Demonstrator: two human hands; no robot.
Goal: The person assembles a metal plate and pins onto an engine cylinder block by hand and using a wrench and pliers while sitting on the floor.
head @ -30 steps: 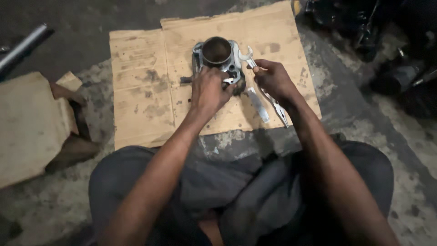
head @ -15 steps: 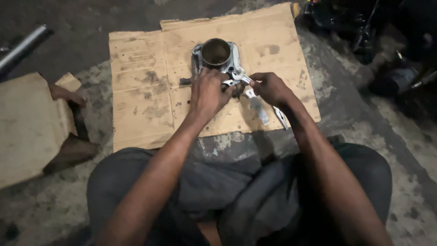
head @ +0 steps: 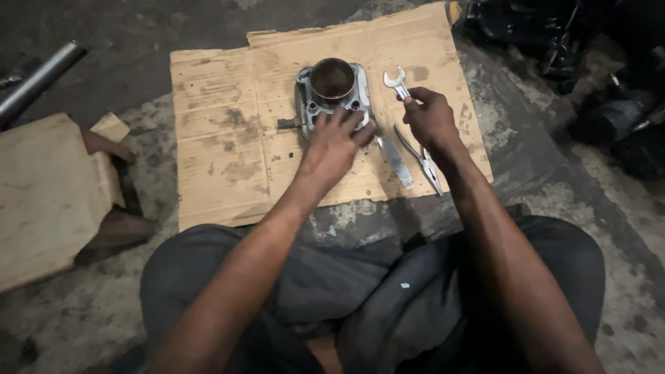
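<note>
The engine cylinder [head: 331, 93], a grey cast metal block with a round steel bore open at the top, sits upright on a sheet of cardboard [head: 222, 145] spread over the concrete floor [head: 526, 159]. The left hand [head: 334, 142] lies flat over its near edge, fingers spread on the casting, pressing rather than clasping; its grip is loose and open. The right hand [head: 429, 118] is lifted just to the right of the cylinder, its grip closed around the shank of an open-ended spanner [head: 397, 80], whose jaw end points up and away, clear of the block.

As a judgement, the work stands at steadying the block while the spanner is being brought to a fastener; the next move would call for finding a nut or stud on the flange and seating the jaw squarely while the left hand holds the block firm.

Beside the right wrist lie a pair of pliers [head: 424, 161] and a flat metal tool [head: 396, 163] on the cardboard.

The left palm hides the near flange, so no fastener can be made out. The dark parts [head: 609, 90] at upper right are too dim to identify. A wooden block [head: 48, 194] and a metal pipe [head: 34, 83] sit at left, partly cut off.
</note>
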